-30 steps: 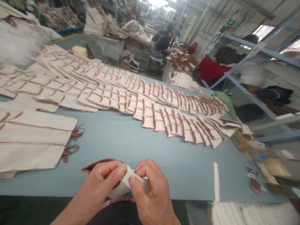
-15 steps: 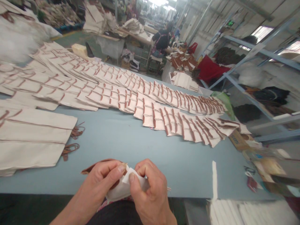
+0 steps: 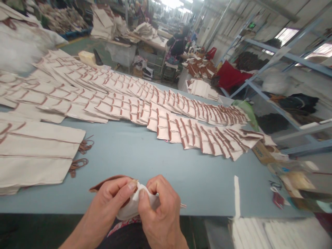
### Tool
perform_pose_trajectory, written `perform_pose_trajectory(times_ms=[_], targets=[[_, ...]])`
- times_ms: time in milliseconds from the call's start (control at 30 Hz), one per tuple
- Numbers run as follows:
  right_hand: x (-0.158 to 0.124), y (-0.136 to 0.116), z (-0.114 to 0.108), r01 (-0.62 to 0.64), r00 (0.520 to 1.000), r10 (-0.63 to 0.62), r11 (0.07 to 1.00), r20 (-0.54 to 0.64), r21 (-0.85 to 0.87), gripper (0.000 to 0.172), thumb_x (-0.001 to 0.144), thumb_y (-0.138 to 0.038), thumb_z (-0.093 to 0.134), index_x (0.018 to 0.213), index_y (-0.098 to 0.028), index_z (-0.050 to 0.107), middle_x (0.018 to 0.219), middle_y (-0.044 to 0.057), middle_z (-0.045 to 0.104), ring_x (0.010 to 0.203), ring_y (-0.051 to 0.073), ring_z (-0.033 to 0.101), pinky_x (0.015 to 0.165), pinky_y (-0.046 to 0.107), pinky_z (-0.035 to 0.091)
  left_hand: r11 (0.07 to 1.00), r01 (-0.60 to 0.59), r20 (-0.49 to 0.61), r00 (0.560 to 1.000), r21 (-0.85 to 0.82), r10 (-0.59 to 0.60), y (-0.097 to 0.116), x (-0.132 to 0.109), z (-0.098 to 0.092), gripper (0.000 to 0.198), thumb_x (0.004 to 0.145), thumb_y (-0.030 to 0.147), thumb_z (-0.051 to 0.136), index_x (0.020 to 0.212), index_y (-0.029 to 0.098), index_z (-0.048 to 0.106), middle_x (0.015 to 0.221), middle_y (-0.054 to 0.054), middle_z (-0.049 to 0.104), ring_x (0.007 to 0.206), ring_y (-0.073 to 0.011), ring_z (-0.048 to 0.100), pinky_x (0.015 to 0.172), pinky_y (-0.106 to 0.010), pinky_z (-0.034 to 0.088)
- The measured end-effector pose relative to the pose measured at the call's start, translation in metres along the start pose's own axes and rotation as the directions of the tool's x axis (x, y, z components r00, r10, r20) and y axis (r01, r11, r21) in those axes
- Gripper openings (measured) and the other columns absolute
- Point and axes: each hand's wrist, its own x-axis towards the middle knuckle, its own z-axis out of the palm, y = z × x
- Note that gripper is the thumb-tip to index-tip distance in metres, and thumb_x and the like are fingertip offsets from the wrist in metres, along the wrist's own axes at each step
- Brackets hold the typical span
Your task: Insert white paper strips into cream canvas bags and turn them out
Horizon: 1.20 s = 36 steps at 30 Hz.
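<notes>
Close to the table's front edge, my left hand (image 3: 114, 197) and my right hand (image 3: 159, 207) pinch a cream fabric piece (image 3: 129, 208) between thumbs and fingers. Brown trim (image 3: 110, 180) on the piece sticks out behind my left hand. A small white flap lies under my right thumb, and its far side is hidden by the fingers. The two hands are close together, with their fingertips slightly apart. A thin cord-like end (image 3: 183, 206) shows to the right of my right hand.
Overlapping cream pieces with brown edging (image 3: 166, 121) run across the blue table (image 3: 124, 152). Larger cream panels (image 3: 36, 152) with brown ties lie at left. A white strip (image 3: 237, 195), scissors (image 3: 275, 185) and a stack of white strips (image 3: 272, 233) are at right. A person (image 3: 177, 45) is in the background.
My right thumb and fingers have shifted slightly left, toward my left fingertips. The white flap, which stood up before, is now pressed down and more covered.
</notes>
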Motion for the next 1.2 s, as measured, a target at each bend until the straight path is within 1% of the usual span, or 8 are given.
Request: perform_pose_trajectory(times_ms=[167,267,433,700,833,1000,1100,1200], targets=[[-0.004,0.001,0.005,-0.062,0.998,0.063,0.998,-0.015,0.025,0.024,0.098,-0.022,0.053,0.077,-0.027,0.041,0.069,-0.005,0.056,0.062,0.016,0.055,0.062,0.03,0.037,1.0,-0.017,-0.011,1.0,-0.011,0.017,0.004,-0.005,0.004,0.07,0.098,0.085,0.07,0.08,0.018,0.069,0.075,0.004,0.051,0.07,-0.0157,0.043,0.06,-0.024,0.039],[-0.007,0.003,0.004,-0.082,0.997,0.082,0.995,-0.006,0.048,0.024,0.097,-0.023,0.054,0.077,-0.027,0.042,0.069,-0.006,0.055,0.062,0.016,0.054,0.061,0.03,0.037,1.0,-0.012,-0.02,1.0,-0.001,0.012,0.013,-0.012,0.009,0.054,0.094,0.073,0.079,0.086,0.019,0.076,0.078,0.002,0.062,0.072,-0.0171,0.052,0.064,-0.024,0.044],[-0.012,0.004,0.003,-0.106,0.994,0.106,0.991,-0.001,0.082,0.025,0.096,-0.023,0.056,0.076,-0.027,0.042,0.07,-0.005,0.055,0.062,0.015,0.054,0.061,0.029,0.037,0.983,-0.059,-0.025,0.998,0.172,0.065,0.011,-0.018,0.009,0.038,0.099,0.058,0.073,0.096,0.02,0.078,0.093,-0.002,0.075,0.085,-0.0225,0.068,0.076,-0.028,0.054],[-0.017,0.003,-0.003,-0.142,0.99,0.139,0.979,0.033,0.149,0.025,0.096,-0.024,0.056,0.076,-0.027,0.041,0.07,-0.006,0.053,0.062,0.016,0.053,0.062,0.029,0.037,0.937,-0.106,-0.008,0.993,0.333,0.115,0.006,-0.019,0.007,0.037,0.104,0.052,0.062,0.091,0.021,0.079,0.093,-0.002,0.078,0.082,-0.0227,0.072,0.076,-0.029,0.057],[-0.019,0.005,-0.003,-0.212,0.976,0.194,0.952,0.103,0.22,0.029,0.098,-0.03,0.058,0.075,-0.028,0.04,0.069,-0.006,0.05,0.063,0.017,0.05,0.062,0.03,0.037,0.925,-0.125,-0.116,0.977,0.358,0.177,0.016,-0.025,0.02,0.033,0.102,0.047,0.06,0.088,0.023,0.078,0.088,0.0,0.079,0.079,-0.0208,0.07,0.075,-0.027,0.053],[-0.021,0.008,0.001,-0.35,0.93,0.294,0.891,0.221,0.29,0.036,0.1,-0.04,0.059,0.072,-0.028,0.041,0.066,-0.006,0.046,0.063,0.017,0.045,0.06,0.03,0.036,0.911,-0.157,-0.19,0.951,0.381,0.244,0.022,-0.029,0.034,0.03,0.097,0.042,0.057,0.079,0.025,0.074,0.068,0.005,0.07,0.064,-0.0173,0.064,0.067,-0.026,0.048],[-0.022,0.008,0.004,-0.474,0.868,0.368,0.815,0.333,0.333,0.04,0.099,-0.049,0.06,0.07,-0.027,0.042,0.065,-0.006,0.043,0.064,0.017,0.043,0.061,0.03,0.037,0.912,-0.152,-0.214,0.945,0.382,0.247,0.02,-0.029,0.036,0.025,0.091,0.041,0.062,0.074,0.026,0.073,0.063,0.006,0.064,0.06,-0.0172,0.059,0.065,-0.026,0.048],[-0.023,0.007,0.009,-0.556,0.817,0.396,0.734,0.419,0.391,0.043,0.101,-0.052,0.055,0.07,-0.027,0.039,0.065,-0.006,0.039,0.064,0.016,0.04,0.06,0.028,0.038,0.933,-0.119,-0.218,0.955,0.341,0.201,0.02,-0.028,0.032,0.023,0.087,0.042,0.066,0.075,0.025,0.076,0.066,0.004,0.068,0.063,-0.0189,0.061,0.065,-0.027,0.049]])
